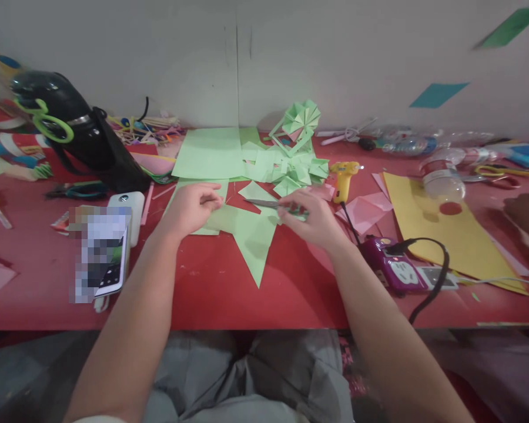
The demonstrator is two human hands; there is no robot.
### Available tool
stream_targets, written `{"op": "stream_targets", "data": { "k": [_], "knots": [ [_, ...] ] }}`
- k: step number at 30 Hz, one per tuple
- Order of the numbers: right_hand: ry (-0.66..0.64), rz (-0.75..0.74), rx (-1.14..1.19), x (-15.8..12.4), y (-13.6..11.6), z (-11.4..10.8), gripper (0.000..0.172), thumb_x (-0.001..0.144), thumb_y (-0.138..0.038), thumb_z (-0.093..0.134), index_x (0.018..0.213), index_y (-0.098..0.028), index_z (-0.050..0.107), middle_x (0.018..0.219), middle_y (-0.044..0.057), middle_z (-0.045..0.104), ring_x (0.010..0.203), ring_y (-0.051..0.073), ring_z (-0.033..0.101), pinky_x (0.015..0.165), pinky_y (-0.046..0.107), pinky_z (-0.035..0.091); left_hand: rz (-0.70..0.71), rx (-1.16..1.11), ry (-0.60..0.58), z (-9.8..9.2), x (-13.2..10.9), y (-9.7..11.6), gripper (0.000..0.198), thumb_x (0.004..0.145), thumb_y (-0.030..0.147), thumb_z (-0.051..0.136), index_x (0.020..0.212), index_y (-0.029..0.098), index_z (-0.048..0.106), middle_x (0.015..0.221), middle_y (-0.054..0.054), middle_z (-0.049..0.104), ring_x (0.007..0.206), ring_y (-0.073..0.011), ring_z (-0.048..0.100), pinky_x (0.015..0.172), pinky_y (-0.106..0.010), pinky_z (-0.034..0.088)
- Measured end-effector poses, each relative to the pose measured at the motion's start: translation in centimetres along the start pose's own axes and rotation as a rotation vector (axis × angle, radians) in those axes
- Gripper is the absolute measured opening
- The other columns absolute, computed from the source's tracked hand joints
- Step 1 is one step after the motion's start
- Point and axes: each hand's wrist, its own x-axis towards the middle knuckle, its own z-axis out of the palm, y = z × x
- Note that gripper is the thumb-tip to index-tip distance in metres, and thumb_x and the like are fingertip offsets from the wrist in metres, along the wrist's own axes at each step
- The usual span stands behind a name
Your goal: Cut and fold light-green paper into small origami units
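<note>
My left hand (193, 207) is closed in a pinch on a sheet of light green paper (252, 235) that lies on the red table (229, 294) and ends in a long point toward me. My right hand (311, 217) is closed around the green handles of a pair of scissors (268, 204). The blades point left toward my left hand, just above the paper. Behind them lie several folded green paper pieces (293, 167) and a folded green paper model (297, 123).
A phone (110, 255) and a white power bank (127, 208) lie at the left, behind them a black bag (77, 126). At the right are a yellow glue gun (342, 176), pink paper (364, 211), a purple power strip (394, 267), a yellow sheet (449, 235), a plastic bottle (441, 176) and another person's hand (526, 217).
</note>
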Motion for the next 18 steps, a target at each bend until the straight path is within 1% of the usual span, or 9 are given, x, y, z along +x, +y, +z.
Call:
{"op": "stream_targets", "data": {
  "k": [1, 3, 4, 6, 8, 12, 14, 16, 18],
  "knots": [
    [-0.041, -0.038, 0.026, 0.0, -0.4, 0.4, 0.03, 0.085, -0.036, 0.065, 0.109, -0.02, 0.07, 0.107, 0.01, 0.069, 0.093, 0.022, 0.063, 0.076, 0.034, 0.049, 0.004, -0.005, -0.017, 0.1, 0.0, 0.0, 0.014, 0.08, 0.029, 0.067, 0.073, 0.018, 0.073, 0.128, -0.01, 0.068, 0.101, -0.0255, 0.071, 0.099, -0.041, 0.054],
    [-0.181, -0.057, 0.053, -0.1, -1.2, 1.2, 0.053, 0.083, -0.044, 0.07, 0.131, -0.026, 0.061, 0.131, 0.009, 0.063, 0.116, 0.027, 0.059, 0.089, 0.038, 0.05, 0.0, -0.026, -0.044, 0.4, -0.1, 0.0, 0.017, 0.082, 0.032, 0.066, 0.074, 0.018, 0.073, 0.131, -0.01, 0.067, 0.1, -0.0258, 0.071, 0.097, -0.042, 0.055],
    [-0.24, -0.058, 0.053, -0.1, -1.5, 1.7, 0.061, 0.081, -0.045, 0.072, 0.137, -0.027, 0.056, 0.137, 0.009, 0.06, 0.122, 0.029, 0.057, 0.093, 0.04, 0.05, -0.008, -0.04, -0.053, 0.5, -0.1, 0.0, 0.018, 0.082, 0.034, 0.066, 0.075, 0.018, 0.073, 0.132, -0.009, 0.066, 0.099, -0.026, 0.071, 0.095, -0.043, 0.056],
    [-0.3, -0.045, 0.026, -0.2, -1.8, 2.4, 0.065, 0.081, -0.042, 0.073, 0.14, -0.027, 0.053, 0.139, 0.01, 0.059, 0.123, 0.03, 0.057, 0.096, 0.044, 0.049, -0.022, -0.065, -0.057, 0.7, -0.1, 0.0, 0.022, 0.083, 0.039, 0.067, 0.076, 0.019, 0.073, 0.134, -0.009, 0.065, 0.097, -0.0266, 0.072, 0.09, -0.043, 0.057],
    [-0.294, -0.03, 0.011, -0.1, -1.7, 2.8, 0.061, 0.081, -0.037, 0.072, 0.138, -0.025, 0.055, 0.136, 0.011, 0.061, 0.121, 0.03, 0.059, 0.098, 0.045, 0.049, -0.03, -0.091, -0.04, 0.8, -0.1, 0.1, 0.025, 0.082, 0.043, 0.068, 0.078, 0.019, 0.073, 0.133, -0.01, 0.066, 0.096, -0.0265, 0.072, 0.088, -0.042, 0.057],
    [-0.207, -0.02, 0.056, -0.1, -1.3, 3.1, 0.047, 0.084, -0.031, 0.068, 0.13, -0.024, 0.06, 0.132, 0.009, 0.064, 0.123, 0.028, 0.06, 0.101, 0.044, 0.048, -0.036, -0.138, -0.009, 1.0, 0.0, 0.2, 0.03, 0.081, 0.049, 0.07, 0.082, 0.019, 0.074, 0.129, -0.01, 0.068, 0.098, -0.0263, 0.071, 0.09, -0.041, 0.056],
    [-0.203, -0.029, 0.109, -0.1, -1.2, 3.1, 0.037, 0.089, -0.032, 0.061, 0.125, -0.024, 0.063, 0.129, 0.009, 0.066, 0.119, 0.027, 0.062, 0.098, 0.042, 0.049, -0.052, -0.153, 0.021, 1.0, 0.1, 0.2, 0.033, 0.078, 0.052, 0.072, 0.087, 0.019, 0.074, 0.128, -0.01, 0.069, 0.099, -0.0269, 0.071, 0.091, -0.041, 0.055],
    [-0.196, -0.028, 0.166, 0.0, -1.1, 3.2, 0.03, 0.093, -0.032, 0.054, 0.12, -0.023, 0.064, 0.125, 0.009, 0.068, 0.113, 0.025, 0.064, 0.094, 0.039, 0.049, -0.074, -0.158, 0.07, 1.0, 0.1, 0.1, 0.04, 0.075, 0.053, 0.076, 0.098, 0.02, 0.074, 0.127, -0.011, 0.069, 0.102, -0.0278, 0.07, 0.092, -0.041, 0.055],
    [-0.137, 0.013, 0.199, 0.1, -0.9, 3.2, 0.027, 0.094, -0.032, 0.052, 0.116, -0.021, 0.063, 0.113, 0.008, 0.07, 0.101, 0.023, 0.065, 0.088, 0.037, 0.049, -0.096, -0.165, 0.109, 0.9, 0.1, 0.1, 0.05, 0.072, 0.054, 0.078, 0.109, 0.02, 0.071, 0.129, -0.012, 0.068, 0.106, -0.0291, 0.069, 0.092, -0.041, 0.055]
  ]
}}
